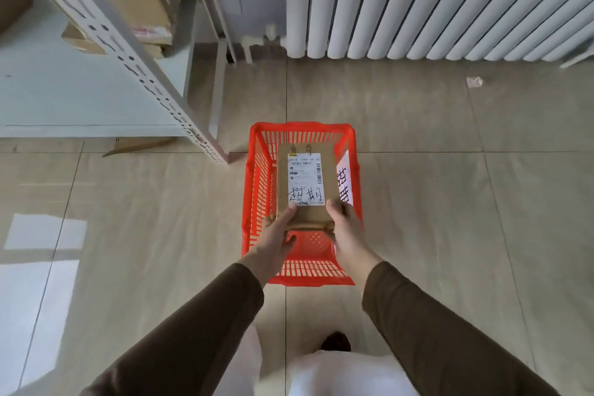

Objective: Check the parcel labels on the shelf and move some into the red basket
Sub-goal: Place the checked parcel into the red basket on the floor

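Over tiled floor (450, 202), both hands' fingers (291, 210) grip parcel (307, 183) above red basket (254, 190).

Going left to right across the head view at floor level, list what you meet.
Shelf upright → red basket → left hand → cardboard parcel → right hand → paper scrap on the floor.

A single wide-angle view is taken from head height and is aimed forward and steeply down at the tiled floor (450, 202). The red basket (257, 190) is framed near the centre, close below. Both sleeved forearms are seen reaching in from the bottom edge. The shelf (106, 32) is caught at upper left, the radiator (434, 0) at upper right, bent by the lens.
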Demonstrator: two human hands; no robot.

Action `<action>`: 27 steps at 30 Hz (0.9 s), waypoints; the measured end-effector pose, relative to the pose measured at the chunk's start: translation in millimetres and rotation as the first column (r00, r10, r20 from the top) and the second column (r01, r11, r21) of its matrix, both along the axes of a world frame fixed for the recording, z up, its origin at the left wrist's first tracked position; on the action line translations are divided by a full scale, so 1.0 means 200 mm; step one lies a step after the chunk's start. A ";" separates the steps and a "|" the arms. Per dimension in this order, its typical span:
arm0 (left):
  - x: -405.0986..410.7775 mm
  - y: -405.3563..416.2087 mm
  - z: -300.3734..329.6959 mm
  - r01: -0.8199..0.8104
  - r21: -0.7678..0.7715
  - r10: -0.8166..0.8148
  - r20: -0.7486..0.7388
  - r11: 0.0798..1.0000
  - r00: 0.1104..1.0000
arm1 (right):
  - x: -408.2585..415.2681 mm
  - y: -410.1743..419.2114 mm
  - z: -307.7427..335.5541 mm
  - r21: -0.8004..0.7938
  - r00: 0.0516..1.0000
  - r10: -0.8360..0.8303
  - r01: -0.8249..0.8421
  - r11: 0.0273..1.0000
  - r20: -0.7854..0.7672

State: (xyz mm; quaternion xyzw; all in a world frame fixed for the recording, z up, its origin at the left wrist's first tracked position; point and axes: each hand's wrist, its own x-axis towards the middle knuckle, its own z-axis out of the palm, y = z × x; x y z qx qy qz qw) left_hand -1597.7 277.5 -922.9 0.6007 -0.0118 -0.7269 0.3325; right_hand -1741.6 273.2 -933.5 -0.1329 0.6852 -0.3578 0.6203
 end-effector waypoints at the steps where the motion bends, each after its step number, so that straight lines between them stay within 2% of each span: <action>1: 0.00 -0.02 -0.11 -0.017 0.006 0.017 -0.002 1.000 1.000 | 0.01 -0.02 -0.12 -0.003 1.000 0.015 -0.015 1.000 -0.021; 5: 0.02 -0.08 -0.47 -0.092 0.039 0.094 -0.053 0.995 0.994 | 0.05 -0.13 -0.47 -0.014 0.992 0.063 -0.065 0.998 -0.106; 10: 0.04 -0.18 -0.86 -0.180 0.025 0.180 -0.033 0.983 0.983 | 0.12 -0.24 -0.83 -0.050 0.983 0.101 -0.110 0.993 -0.152; 16: 0.04 -0.30 -1.10 -0.249 0.035 0.249 0.004 0.968 0.968 | 0.19 -0.32 -1.19 -0.005 0.982 0.090 -0.092 0.996 -0.168; 27: 0.07 -0.35 -1.27 -0.234 0.049 0.230 0.083 0.971 0.970 | 0.23 -0.38 -1.28 0.038 0.960 0.150 -0.145 0.989 -0.237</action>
